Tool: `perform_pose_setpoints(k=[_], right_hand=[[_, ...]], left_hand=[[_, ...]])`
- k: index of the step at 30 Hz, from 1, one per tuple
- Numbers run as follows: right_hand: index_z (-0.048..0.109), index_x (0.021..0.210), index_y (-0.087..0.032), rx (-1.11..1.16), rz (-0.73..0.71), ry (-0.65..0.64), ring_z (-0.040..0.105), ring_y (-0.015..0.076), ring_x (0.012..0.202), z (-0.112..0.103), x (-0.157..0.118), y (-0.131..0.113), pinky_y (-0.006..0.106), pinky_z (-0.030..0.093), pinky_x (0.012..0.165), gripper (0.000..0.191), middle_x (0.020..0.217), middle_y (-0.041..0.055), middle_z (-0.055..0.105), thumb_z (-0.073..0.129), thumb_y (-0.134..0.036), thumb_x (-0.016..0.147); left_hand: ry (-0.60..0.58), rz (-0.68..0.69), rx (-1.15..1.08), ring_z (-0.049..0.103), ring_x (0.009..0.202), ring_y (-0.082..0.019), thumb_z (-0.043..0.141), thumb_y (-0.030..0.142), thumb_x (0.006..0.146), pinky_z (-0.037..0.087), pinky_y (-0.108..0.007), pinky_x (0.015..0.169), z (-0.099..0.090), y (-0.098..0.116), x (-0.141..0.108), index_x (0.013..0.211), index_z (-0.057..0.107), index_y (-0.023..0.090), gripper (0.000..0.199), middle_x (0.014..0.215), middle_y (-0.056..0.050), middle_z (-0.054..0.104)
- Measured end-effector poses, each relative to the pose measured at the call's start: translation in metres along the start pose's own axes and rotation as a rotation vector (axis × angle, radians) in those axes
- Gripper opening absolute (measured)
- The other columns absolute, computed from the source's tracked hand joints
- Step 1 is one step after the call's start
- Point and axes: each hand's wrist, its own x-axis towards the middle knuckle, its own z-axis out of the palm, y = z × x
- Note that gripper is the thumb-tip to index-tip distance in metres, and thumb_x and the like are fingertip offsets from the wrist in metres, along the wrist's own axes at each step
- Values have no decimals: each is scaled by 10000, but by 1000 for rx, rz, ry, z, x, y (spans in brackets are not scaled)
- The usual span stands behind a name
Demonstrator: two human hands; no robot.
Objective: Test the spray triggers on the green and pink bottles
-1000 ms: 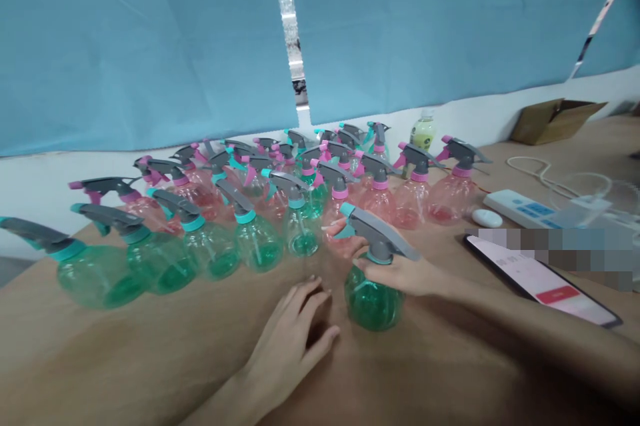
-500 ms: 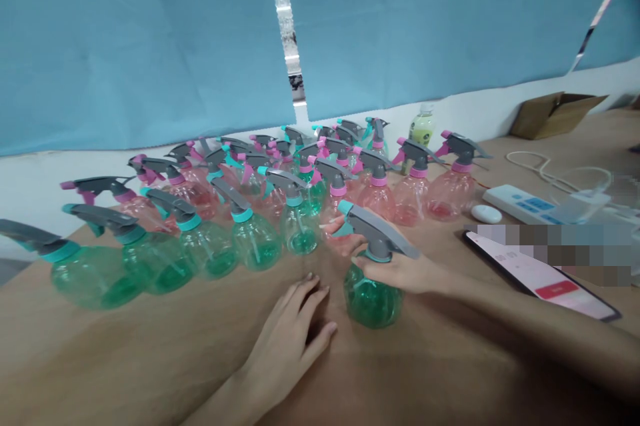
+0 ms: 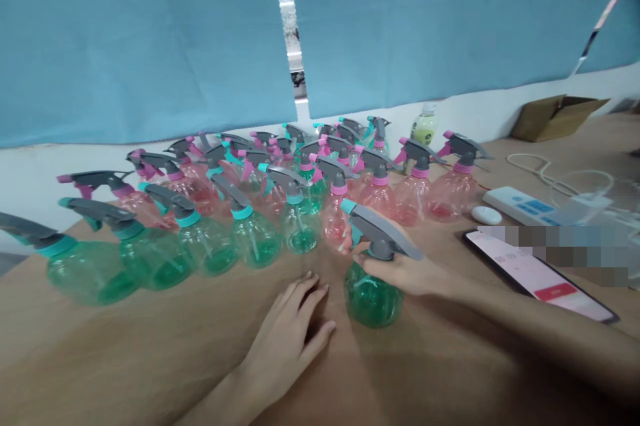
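A green spray bottle point(image 3: 374, 298) with a grey and turquoise trigger head stands upright on the brown table point(image 3: 165, 359). My right hand point(image 3: 400, 273) is closed around its neck, just under the spray head, with some fingers hidden behind it. To the left, my left hand point(image 3: 290, 333) lies on the tabletop with its fingers stretched out, holding nothing. Beyond it stands a row of green spray bottles, the nearest one point(image 3: 301, 229) with a turquoise collar. Pink spray bottles, such as one point(image 3: 336, 213) with a pink collar, crowd behind.
Right of my right arm lie a phone point(image 3: 545, 279) with a lit screen, a white rounded case point(image 3: 487, 215) and a power strip point(image 3: 520, 206) with cables. A drink bottle point(image 3: 424, 127) and an open cardboard box point(image 3: 555, 118) stand near the wall, below blue sheeting point(image 3: 150, 39).
The fingers of my right hand have drawn in toward the trigger of the green spray bottle. My left hand stays in place, and the view has shifted slightly.
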Motion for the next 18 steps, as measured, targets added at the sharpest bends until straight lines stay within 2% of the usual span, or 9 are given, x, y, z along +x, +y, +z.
perform_pose_setpoints(k=[4, 7, 11, 18], right_hand=[[516, 793, -232, -19, -33, -5, 602, 116, 754, -1, 1, 5, 241, 531, 656, 288, 866, -24, 590, 495, -4, 619], [517, 936, -259, -7, -22, -34, 610, 131, 825, -1, 0, 11, 269, 536, 710, 379, 1016, -9, 591, 490, -20, 643], [426, 1165, -301, 2, -7, -54, 606, 143, 913, 0, -2, 16, 288, 538, 758, 538, 1191, 2, 536, 481, -43, 696], [362, 1262, -285, -26, -59, -33, 594, 149, 963, 2, -3, 17, 309, 529, 828, 571, 1241, 15, 517, 508, -92, 744]], left_hand=[[-18, -3, 7, 362, 1212, -258, 475, 344, 892, 341, -437, 973, 0, 0, 0, 1269, 406, 200, 410, 1315, -84, 415], [-26, 0, 8, 352, 1219, -250, 474, 340, 893, 334, -427, 980, 0, 0, 0, 1266, 406, 195, 406, 1318, -85, 411], [-7, 12, 11, 358, 1216, -258, 469, 341, 894, 340, -436, 973, 0, 0, 1, 1265, 408, 197, 403, 1318, -88, 414], [-5, 19, 21, 375, 1203, -260, 477, 340, 889, 352, -437, 961, 0, 1, 1, 1259, 419, 193, 402, 1307, -90, 427]])
